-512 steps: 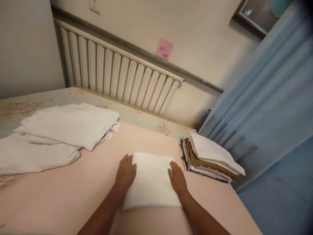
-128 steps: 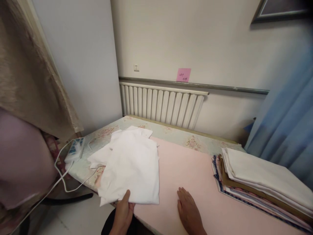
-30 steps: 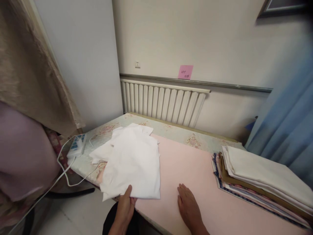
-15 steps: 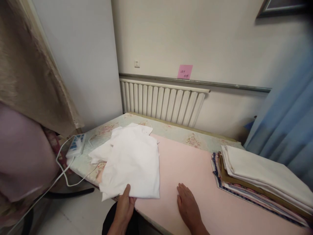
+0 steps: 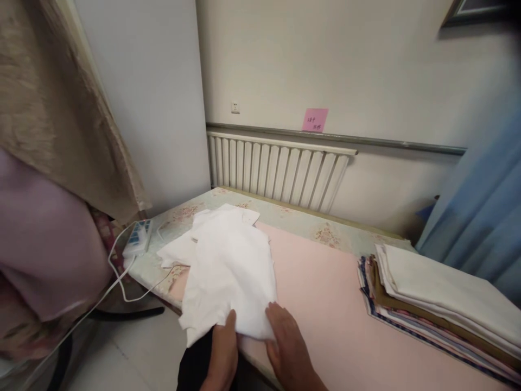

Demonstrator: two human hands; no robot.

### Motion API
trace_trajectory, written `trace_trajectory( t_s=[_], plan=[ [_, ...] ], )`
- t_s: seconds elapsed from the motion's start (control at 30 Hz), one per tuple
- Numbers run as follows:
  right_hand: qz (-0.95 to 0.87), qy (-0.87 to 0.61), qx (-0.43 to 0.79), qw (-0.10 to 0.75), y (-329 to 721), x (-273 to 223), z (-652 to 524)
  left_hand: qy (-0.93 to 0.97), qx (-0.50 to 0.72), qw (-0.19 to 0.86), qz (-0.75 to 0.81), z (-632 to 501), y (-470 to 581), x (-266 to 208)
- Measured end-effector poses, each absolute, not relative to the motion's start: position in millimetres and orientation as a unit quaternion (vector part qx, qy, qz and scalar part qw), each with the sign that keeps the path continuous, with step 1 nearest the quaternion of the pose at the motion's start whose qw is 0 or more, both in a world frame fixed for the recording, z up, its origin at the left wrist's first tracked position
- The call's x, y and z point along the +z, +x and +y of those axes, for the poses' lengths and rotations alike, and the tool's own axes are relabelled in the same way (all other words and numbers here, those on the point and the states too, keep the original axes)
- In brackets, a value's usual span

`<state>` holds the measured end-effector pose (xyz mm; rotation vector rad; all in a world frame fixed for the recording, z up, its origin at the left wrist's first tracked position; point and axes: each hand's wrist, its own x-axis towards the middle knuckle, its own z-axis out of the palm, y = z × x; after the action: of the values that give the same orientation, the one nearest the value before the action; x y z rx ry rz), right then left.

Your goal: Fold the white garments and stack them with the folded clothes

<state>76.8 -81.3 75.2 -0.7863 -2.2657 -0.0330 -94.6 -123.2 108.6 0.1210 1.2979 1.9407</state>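
White cloth (image 5: 232,266) lies at the near left of the table (image 5: 297,217), its near left corner reaching past the table's edge. It rests over other white pieces (image 5: 176,253), which show at its left and far sides, and its right part lies on a pink sheet (image 5: 325,298). The left hand (image 5: 223,350) is clamped on the near edge of the cloth, thumb on top and fingers hidden. The right hand (image 5: 288,345) is at the near right corner, its fingertips touching the cloth; whether it grips the corner cannot be told. The two hands are near each other but apart.

To the right, well apart from the cloth, a folded stack (image 5: 443,293) sits on the pink sheet. Its top layers are white, with brown below, then patterned layers and a dark blue edge at the bottom. A power strip (image 5: 137,239) lies at the table's left edge, and a white cord (image 5: 118,278) hangs beside it. At the far side, a radiator (image 5: 277,169) stands against the wall (image 5: 374,70), with a pink note (image 5: 315,119) above it. A blue curtain (image 5: 484,195) hangs at the far right.
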Motion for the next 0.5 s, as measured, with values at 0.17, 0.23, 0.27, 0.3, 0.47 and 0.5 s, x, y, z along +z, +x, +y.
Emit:
trace_trajectory(
  t_s=[0.17,0.23,0.27,0.3,0.47,0.5],
  plan=[
    [-0.912,-0.258,-0.007,0.318,60,97,-98,0.096,0.687,0.413,0.59,-139,-69,115],
    [-0.914,-0.257,0.0,0.315,63,95,-95,0.093,0.693,0.41,0.586,-144,-62,109],
    [-0.913,-0.253,0.002,0.319,65,94,-93,0.089,0.696,0.413,0.58,-146,-61,105],
    [-0.913,-0.247,0.005,0.323,67,93,-92,0.085,0.697,0.421,0.574,-148,-60,101],
    [-0.92,-0.249,0.041,0.299,75,98,-89,0.085,0.686,0.494,0.527,-162,-58,75],
    [-0.922,-0.253,0.043,0.291,76,102,-91,0.084,0.686,0.503,0.519,-166,-57,69]
  ],
)
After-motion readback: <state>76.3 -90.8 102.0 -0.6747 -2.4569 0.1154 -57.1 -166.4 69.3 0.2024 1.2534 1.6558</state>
